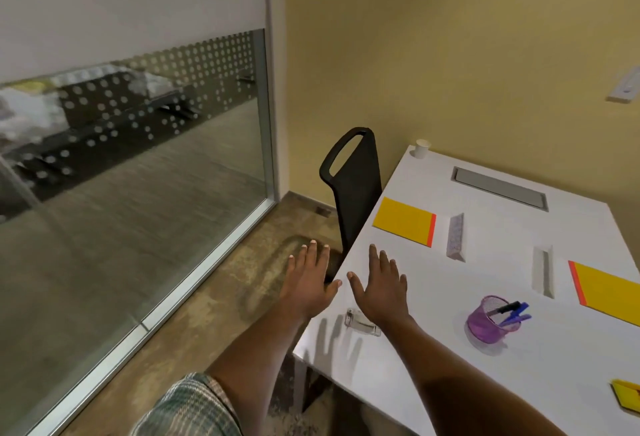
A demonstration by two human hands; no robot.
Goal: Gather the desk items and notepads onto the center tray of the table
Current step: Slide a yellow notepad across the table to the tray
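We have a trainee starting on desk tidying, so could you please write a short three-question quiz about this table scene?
1. True or false: the purple mesh pen cup lies tipped on the white table.
2. How many yellow notepads with an orange edge are fully in view?
3. Which hand hovers above the clear plastic stapler? A) left hand B) right hand

Key: 1 true. 2 one; a second is cut off by the frame. 3 B; both hands are open and empty.
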